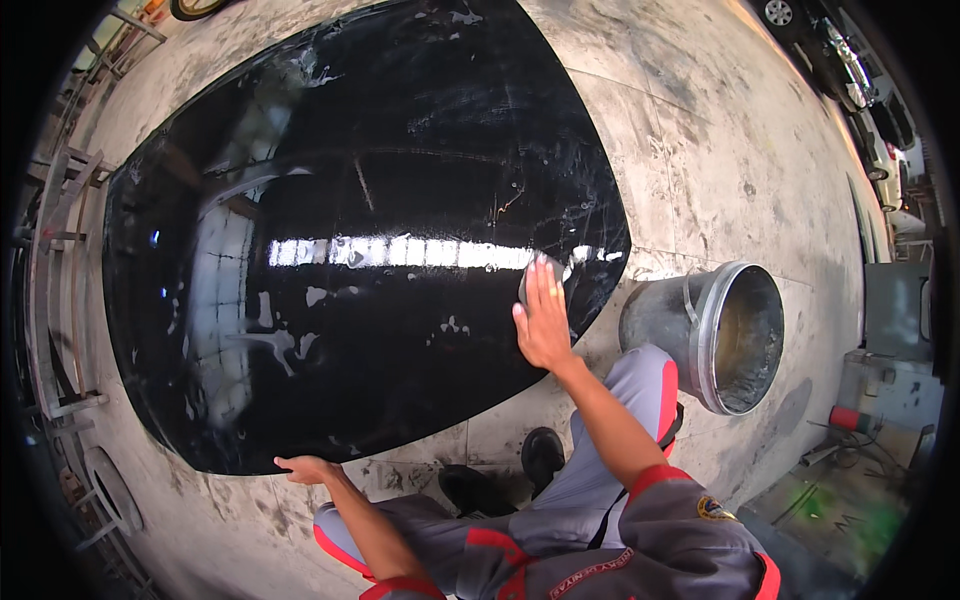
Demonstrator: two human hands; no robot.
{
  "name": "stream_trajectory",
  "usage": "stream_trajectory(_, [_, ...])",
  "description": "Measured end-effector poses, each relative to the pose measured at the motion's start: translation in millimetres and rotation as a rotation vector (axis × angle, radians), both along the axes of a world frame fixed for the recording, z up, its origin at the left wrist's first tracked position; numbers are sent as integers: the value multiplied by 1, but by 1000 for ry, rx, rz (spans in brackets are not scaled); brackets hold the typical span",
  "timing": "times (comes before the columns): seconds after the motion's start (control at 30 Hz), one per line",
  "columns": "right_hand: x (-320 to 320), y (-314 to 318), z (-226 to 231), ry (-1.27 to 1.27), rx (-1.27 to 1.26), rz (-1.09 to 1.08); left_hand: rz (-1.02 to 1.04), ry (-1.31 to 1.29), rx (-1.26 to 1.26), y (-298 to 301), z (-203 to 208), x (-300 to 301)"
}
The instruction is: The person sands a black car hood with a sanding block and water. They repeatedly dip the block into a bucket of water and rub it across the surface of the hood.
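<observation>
A glossy black car hood (380, 200) spreads before me, with wet patches, pale smears and a bright strip of reflected light. My right hand (543, 315) lies on its right part with fingers stretched out. Beneath them is a grey piece of sandpaper (561, 270), pressed against the panel and partly hidden by the fingers. At the near left edge, my left hand (308, 470) grips the rim of the hood, its thumb on top and other fingers mostly hidden. What supports the hood from below is hidden.
A grey bucket (652, 322) with a wire handle is beside my right knee, close to the hood's right corner. Racks (62, 200) line the left side. Cars (850, 80) are parked at the far right. Clutter with a red cylinder (850, 418) occupies the lower right.
</observation>
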State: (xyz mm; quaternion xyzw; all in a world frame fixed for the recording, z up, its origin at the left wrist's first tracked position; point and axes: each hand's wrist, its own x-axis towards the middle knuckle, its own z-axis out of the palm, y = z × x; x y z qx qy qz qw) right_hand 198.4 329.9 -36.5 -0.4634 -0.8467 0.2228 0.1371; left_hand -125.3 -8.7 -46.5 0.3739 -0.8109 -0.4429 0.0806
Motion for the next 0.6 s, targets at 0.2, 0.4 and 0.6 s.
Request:
stream_trajectory(0.2, [-26, 183, -11, -13, 285, -85, -74, 34, 121, 24, -19, 17])
stream_trajectory(0.4, [12, -24, -4, 29, -25, -102, -7, 42, 57, 4, -2, 5])
stream_trajectory(0.6, [14, 123, -16, -63, 167, -289, -26, 26, 78, 22, -19, 6])
